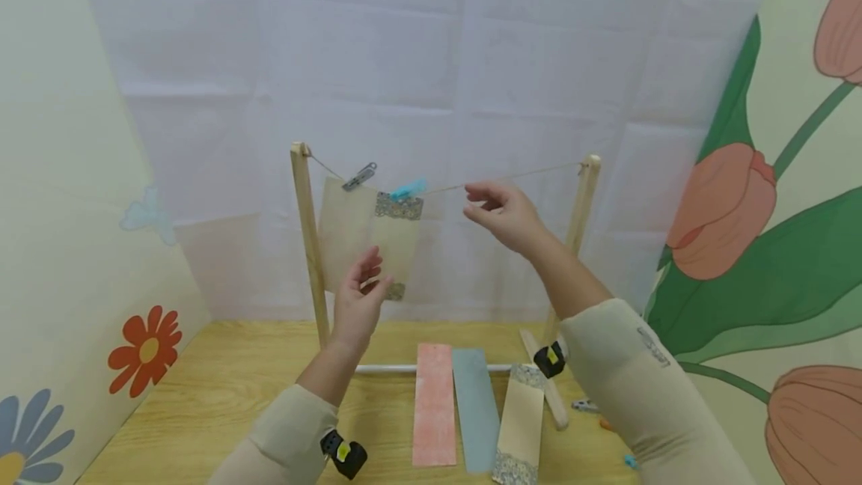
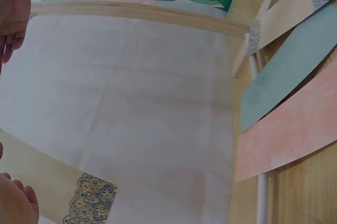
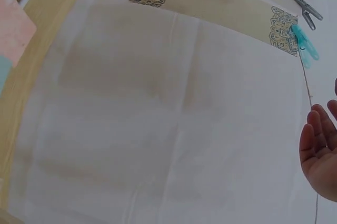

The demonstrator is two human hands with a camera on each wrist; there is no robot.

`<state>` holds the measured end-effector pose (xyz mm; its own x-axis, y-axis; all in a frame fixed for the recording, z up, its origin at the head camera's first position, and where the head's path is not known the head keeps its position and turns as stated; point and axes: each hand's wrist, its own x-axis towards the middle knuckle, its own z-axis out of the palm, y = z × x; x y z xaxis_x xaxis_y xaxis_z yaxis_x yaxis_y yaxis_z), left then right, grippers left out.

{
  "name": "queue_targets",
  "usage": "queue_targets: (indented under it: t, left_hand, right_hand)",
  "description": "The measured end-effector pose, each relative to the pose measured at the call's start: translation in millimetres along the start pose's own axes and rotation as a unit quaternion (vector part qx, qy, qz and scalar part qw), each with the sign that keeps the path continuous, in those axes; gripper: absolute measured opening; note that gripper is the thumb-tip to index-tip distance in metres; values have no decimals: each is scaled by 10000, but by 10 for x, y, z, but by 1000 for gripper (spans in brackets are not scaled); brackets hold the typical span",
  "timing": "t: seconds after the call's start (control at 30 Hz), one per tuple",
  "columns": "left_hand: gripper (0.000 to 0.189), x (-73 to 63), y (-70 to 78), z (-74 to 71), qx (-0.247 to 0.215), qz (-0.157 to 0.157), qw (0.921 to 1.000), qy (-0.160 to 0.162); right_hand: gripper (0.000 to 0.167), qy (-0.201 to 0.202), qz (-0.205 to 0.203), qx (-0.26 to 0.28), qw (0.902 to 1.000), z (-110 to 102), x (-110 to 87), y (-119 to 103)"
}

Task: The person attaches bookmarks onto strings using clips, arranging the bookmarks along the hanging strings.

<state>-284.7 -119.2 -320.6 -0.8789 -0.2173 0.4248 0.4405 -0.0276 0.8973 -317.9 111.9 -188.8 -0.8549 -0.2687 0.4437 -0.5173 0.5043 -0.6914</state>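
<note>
Tabletop down low, lace-print paper strip hanging higher up. Left hand near that strip, right hand right by the twine, contact hard to tell; grip loosely spread and empty on both. Could easily drop the strip with one careless bump, or thanks to a weak bite from the teal clothespin.

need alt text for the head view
A person's right hand is raised near a string between two wooden posts, the left hand lower, by two cards clipped to that string. A pink strip, a grey-blue strip and a cream strip with patterned ends lie on the table below.
</note>
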Motion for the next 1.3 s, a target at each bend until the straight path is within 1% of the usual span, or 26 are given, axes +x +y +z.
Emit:
queue_targets:
  t: [0.07, 0.13, 0.27, 0.43, 0.5, 0.6, 0.67, 0.83, 0.97, 1.03, 1.07, 1.2, 1.3]
  left_hand:
    - [51, -44, -46, -3, 64, -63, 9999, -75]
    - [52, -86, -99, -8, 151, -139, 9996, -173]
    - [52, -166, -235, -21, 307, -328, 9986, -288]
    - [52, -244, -378, -34, 540, -460, 9967, -402]
    - [51, -276, -431, -39, 687, -503, 9953, -458]
    - [51, -339, -514, -37, 825, -599, 9937, -472]
    - [51, -380, -590, -33, 849, -681, 9931, -444]
    - [51, -466, -767, -26, 815, -1021, 9907, -380]
    - [51, -538, -869, -30, 761, -1266, 9883, -371]
    - [51, -568, -904, -34, 738, -1313, 9878, -390]
    - [51, -583, -919, -36, 743, -1286, 9881, -398]
    - [51, -634, -974, -56, 823, -1284, 9872, -462]
    - [52, -662, -1035, -76, 893, -1402, 9849, -489]
  right_hand:
    - [43, -47, -20, -105, 9999, -29, -98, 91]
    - [43, -129, 49, -211, 9997, -58, -209, 198]
    - [41, -161, 96, -401, 9990, -91, -423, 481]
    - [40, -77, 307, -332, 9989, -107, -678, 802]
    - [40, -69, 461, -316, 9984, -121, -770, 893]
    - [41, -77, 579, -330, 9978, -158, -899, 1015]
    - [41, -69, 646, -330, 9973, -184, -990, 1097]
    - [39, 46, 769, -326, 9965, -234, -1233, 1321]
    - [38, 198, 818, -250, 9961, -244, -1433, 1494]
    - [37, 297, 863, -198, 9956, -244, -1529, 1571]
    - [37, 337, 901, -162, 9952, -246, -1575, 1607]
    - [39, 421, 1406, -227, 9889, -283, -1765, 1754]
    - [42, 382, 1889, -321, 9807, -330, -1902, 1900]
